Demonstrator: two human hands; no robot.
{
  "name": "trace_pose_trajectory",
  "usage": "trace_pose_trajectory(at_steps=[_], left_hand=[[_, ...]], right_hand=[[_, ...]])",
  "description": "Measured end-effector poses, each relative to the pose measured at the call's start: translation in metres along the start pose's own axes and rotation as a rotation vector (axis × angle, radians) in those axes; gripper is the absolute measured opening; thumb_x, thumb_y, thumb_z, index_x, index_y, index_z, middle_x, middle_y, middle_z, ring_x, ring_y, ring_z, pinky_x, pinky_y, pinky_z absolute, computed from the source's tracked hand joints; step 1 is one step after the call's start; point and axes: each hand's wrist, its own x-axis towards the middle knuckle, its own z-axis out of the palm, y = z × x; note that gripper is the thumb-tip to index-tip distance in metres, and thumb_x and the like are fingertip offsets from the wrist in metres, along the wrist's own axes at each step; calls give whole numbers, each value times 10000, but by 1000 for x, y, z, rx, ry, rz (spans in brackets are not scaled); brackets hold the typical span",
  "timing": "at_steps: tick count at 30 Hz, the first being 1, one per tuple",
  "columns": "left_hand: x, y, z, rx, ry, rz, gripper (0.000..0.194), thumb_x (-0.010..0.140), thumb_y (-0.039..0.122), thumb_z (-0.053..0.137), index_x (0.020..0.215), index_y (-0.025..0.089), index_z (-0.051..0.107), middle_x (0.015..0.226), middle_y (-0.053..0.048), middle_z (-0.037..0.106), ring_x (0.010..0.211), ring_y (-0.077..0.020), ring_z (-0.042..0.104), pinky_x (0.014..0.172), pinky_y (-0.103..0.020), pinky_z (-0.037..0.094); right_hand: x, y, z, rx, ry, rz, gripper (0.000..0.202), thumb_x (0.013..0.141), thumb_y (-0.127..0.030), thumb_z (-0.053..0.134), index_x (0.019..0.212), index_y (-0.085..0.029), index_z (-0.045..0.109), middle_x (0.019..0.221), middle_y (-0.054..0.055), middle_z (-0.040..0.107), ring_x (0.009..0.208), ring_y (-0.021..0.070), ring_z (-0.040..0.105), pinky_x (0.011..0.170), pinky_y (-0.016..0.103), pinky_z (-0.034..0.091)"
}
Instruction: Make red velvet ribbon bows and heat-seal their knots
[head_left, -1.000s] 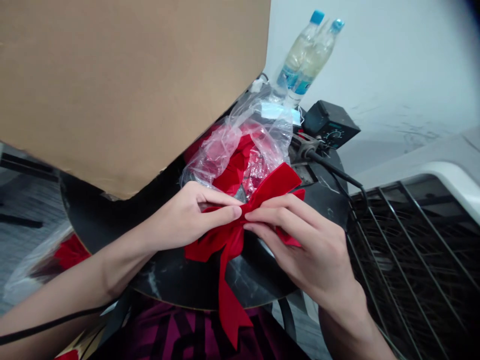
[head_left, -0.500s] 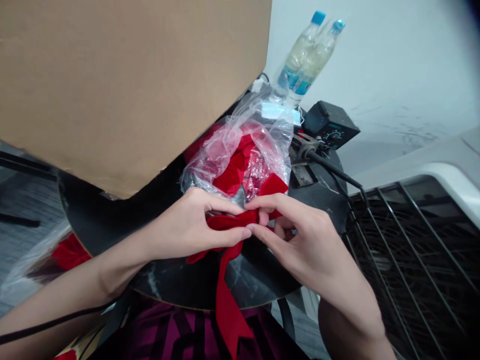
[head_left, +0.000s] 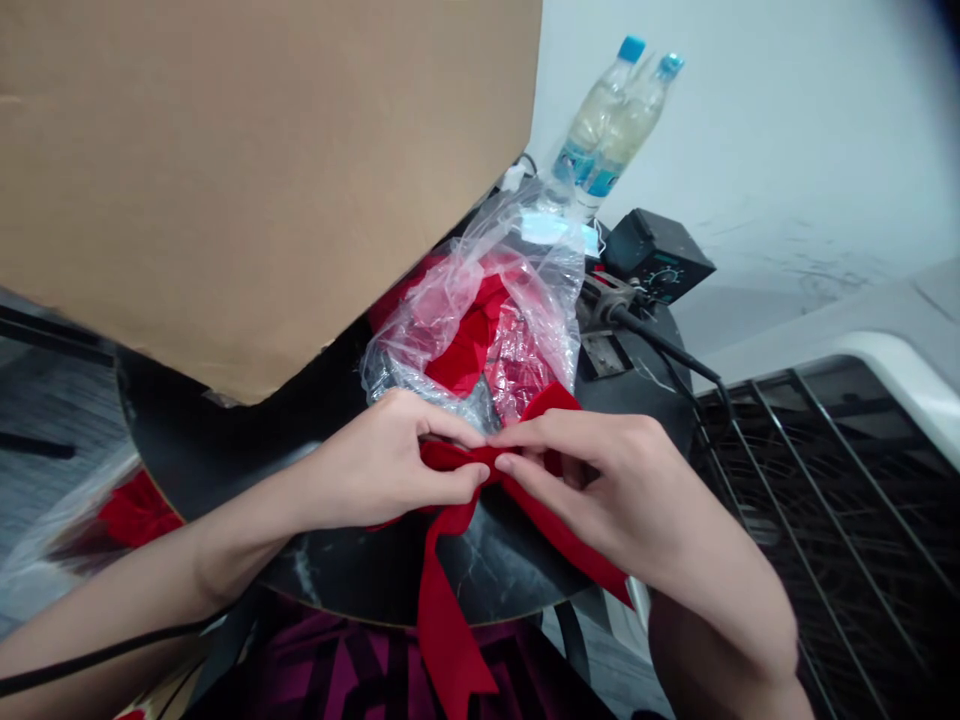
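A red ribbon bow is held between my two hands above the front of the dark round table. My left hand pinches the bow's left loop between thumb and fingers. From the other side, my right hand grips the bow near its middle, thumb and forefinger closed on the fabric. One tail with a notched end hangs over the table edge toward my lap, and a second slants down to the right beneath my right hand. Just beyond my fingers lies a clear plastic bag with more red fabric pieces inside.
A large cardboard box covers the upper left of the round table. Two bottles, a black box with a dial and a cabled tool stand at the back right. A wire-grilled fan is close on the right.
The second ribbon tail now shows below my right hand, stretching to the lower right. Both hands stay on the bow, my right hand slightly lower. The view has shifted slightly.
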Motion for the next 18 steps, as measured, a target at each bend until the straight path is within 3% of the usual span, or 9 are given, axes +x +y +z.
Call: trace_pose_trajectory(at_steps=[9, 14, 18], left_hand=[[2, -7, 3, -25, 19, -36, 149, 823, 275, 717, 777, 203, 839, 722, -10, 773, 730, -223, 738, 675, -276, 568], [1, -3, 2, -28, -30, -73, 167, 889, 293, 689, 854, 195, 818, 791, -18, 782, 840, -228, 748, 765, -275, 564], [0, 2, 3, -72, -43, -119, 118, 901, 289, 704, 940, 196, 764, 884, -26, 790, 930, -227, 754, 857, -290, 567]], right_hand=[[3, 3, 7, 10, -3, 19, 148, 983, -184, 666, 1070, -263, 757, 851, -54, 748, 656, 100, 627, 612, 235, 444], [1, 2, 3, 125, -92, 105, 195, 1004, -225, 641, 1163, -284, 737, 707, -83, 656, 575, 79, 536, 569, 212, 404], [1, 5, 5, 121, -56, 136, 128, 975, -205, 657, 1062, -253, 737, 663, -84, 603, 557, 78, 496, 549, 213, 379]])
